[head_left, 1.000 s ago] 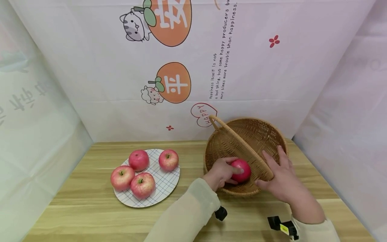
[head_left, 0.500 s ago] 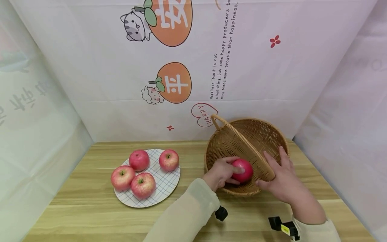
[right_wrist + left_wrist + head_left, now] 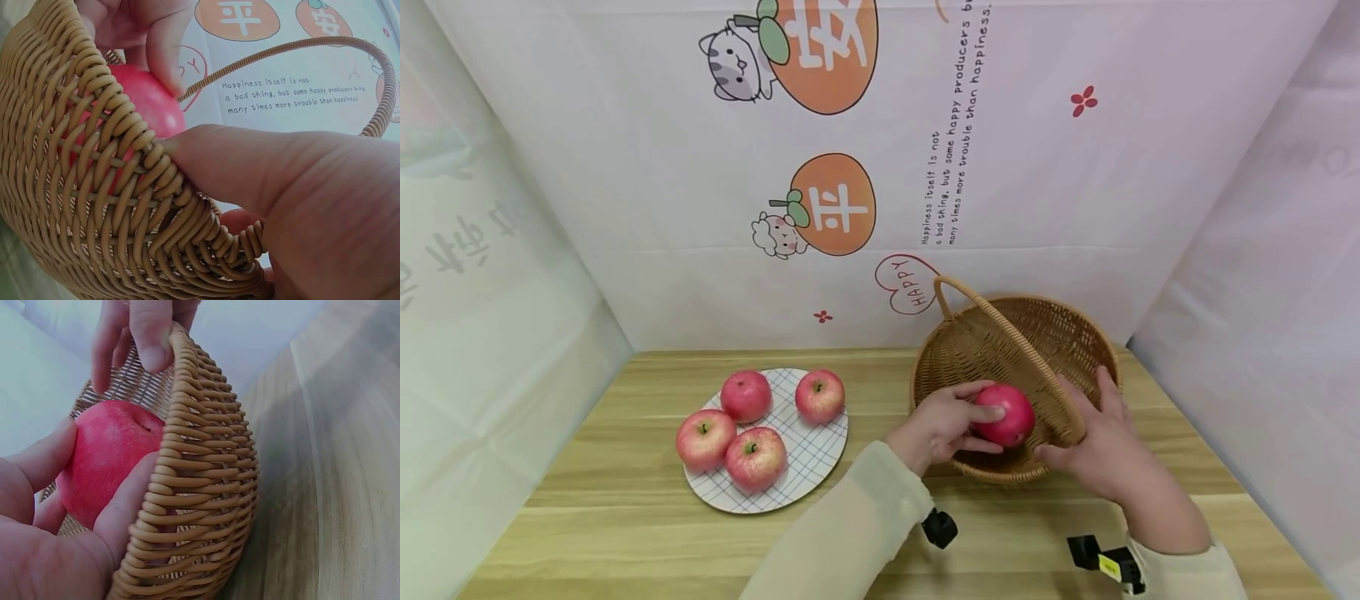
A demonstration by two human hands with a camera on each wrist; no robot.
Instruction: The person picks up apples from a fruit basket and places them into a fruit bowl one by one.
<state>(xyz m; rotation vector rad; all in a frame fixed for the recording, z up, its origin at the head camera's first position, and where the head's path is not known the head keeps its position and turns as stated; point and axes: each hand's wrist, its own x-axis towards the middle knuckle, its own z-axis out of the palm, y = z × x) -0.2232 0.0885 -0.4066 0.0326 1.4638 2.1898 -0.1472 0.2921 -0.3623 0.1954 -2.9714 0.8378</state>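
Observation:
My left hand (image 3: 949, 423) holds a red apple (image 3: 1006, 416) between thumb and fingers, inside the near left part of a wicker basket (image 3: 966, 352). In the left wrist view the apple (image 3: 106, 450) shows its stem dimple, close to the woven rim. My right hand (image 3: 1101, 446) grips the basket's near right rim at the foot of its arched handle (image 3: 1015, 337), thumb on one side of the handle and fingers on the other. The right thumb (image 3: 231, 162) lies along the rim in the right wrist view. The basket leans, its mouth towards me.
Left of the basket lies a round white plate (image 3: 816, 454) with a grid pattern, bearing several apples (image 3: 756, 458). Both stand on a wood-grain table (image 3: 625, 517). A printed white cloth (image 3: 1015, 167) hangs behind, and white sheets border both sides.
The left hand's apple has risen slightly and shifted right. The basket and its handle have moved a little rightwards. The right hand keeps nearly the same place; the plate's apples stay put.

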